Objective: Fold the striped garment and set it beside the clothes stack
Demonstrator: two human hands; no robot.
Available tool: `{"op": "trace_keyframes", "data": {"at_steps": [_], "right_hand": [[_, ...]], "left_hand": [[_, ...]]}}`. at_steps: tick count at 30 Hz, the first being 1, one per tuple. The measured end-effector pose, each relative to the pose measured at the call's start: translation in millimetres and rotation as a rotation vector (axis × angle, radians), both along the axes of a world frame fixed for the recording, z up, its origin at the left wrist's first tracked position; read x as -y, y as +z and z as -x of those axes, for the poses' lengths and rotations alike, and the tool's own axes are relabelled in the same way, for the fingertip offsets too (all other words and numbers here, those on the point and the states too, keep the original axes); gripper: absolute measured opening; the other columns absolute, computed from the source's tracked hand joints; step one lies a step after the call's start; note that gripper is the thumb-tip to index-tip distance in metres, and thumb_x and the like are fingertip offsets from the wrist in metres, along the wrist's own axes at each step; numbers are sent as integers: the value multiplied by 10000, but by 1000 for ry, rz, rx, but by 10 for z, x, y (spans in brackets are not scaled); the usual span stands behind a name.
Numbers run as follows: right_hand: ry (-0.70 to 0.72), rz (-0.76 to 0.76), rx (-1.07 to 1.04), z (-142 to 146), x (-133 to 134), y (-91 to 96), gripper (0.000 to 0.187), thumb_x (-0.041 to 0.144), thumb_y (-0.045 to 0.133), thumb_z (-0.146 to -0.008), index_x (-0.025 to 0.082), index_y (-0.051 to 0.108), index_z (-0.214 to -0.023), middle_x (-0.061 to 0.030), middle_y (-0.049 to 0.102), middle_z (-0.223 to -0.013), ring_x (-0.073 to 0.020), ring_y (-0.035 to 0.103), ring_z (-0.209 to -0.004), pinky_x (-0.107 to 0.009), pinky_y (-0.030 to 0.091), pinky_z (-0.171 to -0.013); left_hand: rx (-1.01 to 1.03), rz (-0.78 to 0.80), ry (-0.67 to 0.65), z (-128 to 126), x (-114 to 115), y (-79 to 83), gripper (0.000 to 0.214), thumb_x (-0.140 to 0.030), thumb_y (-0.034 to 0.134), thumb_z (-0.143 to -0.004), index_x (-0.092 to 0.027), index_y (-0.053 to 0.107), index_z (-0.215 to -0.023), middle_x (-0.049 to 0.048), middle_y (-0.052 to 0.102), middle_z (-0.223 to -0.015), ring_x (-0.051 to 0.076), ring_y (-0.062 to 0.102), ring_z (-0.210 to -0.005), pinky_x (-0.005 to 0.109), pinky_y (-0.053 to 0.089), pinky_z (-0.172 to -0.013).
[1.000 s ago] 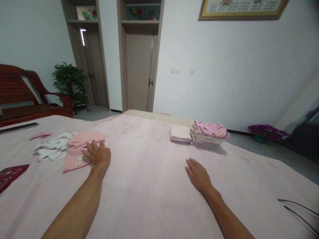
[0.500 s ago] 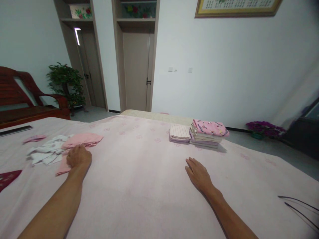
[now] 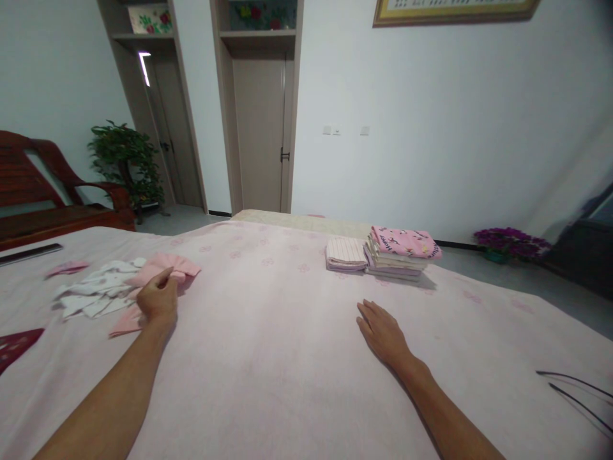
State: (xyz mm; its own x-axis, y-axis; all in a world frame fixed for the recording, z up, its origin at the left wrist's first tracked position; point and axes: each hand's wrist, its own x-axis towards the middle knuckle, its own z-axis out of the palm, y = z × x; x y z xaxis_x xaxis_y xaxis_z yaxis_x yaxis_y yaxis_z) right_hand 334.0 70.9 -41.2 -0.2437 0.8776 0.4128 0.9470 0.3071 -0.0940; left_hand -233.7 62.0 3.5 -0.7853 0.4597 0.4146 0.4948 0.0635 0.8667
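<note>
A pink cloth [image 3: 160, 264] is pinched between the thumb and fingers of my left hand [image 3: 158, 297], part of it raised off the bedspread. What kind of garment it is, I cannot tell. Beside it lies a crumpled white cloth [image 3: 98, 291] with small spots. My right hand [image 3: 383, 332] rests palm down on the pale pink bedspread [image 3: 268, 358], fingers stretched out and holding nothing. Beyond that hand stand a folded striped cloth [image 3: 345, 254] and a taller stack of folded cloths [image 3: 397, 265] topped by a pink printed one [image 3: 405, 243].
At the left lie a small pink cloth [image 3: 67, 269], a dark red patterned piece [image 3: 19, 345] and a long dark flat object [image 3: 31, 253]. Two thin black rods [image 3: 577, 382] reach in at the right edge. A wooden bench [image 3: 62, 198] stands beyond the bed.
My left hand has closed on the pink cloth and lifted its near part slightly, bunching it. The right hand stays flat in about the same place.
</note>
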Motion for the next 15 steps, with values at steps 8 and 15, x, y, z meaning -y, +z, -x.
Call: {"op": "trace_keyframes", "data": {"at_steps": [8, 15], "right_hand": [[25, -6, -95, -15, 3, -20, 423, 344, 455, -965, 191, 628, -1319, -138, 568, -1429, -306, 487, -1359, -519, 359, -1143], [141, -20, -217, -46, 25, 17, 384, 358, 414, -992, 216, 696, -1211, -108, 659, -1317, -268, 566, -1281, -498, 399, -1123]], "left_hand": [[414, -354, -679, -1507, 101, 432, 460, -332, 784, -680, -158, 659, -1087, 32, 709, -925, 135, 651, -773, 263, 527, -720], [-9, 149, -1521, -2369, 703, 415, 330, -419, 565, -942, -195, 695, -1146, 67, 737, -943, 182, 685, -859, 295, 526, -768]]}}
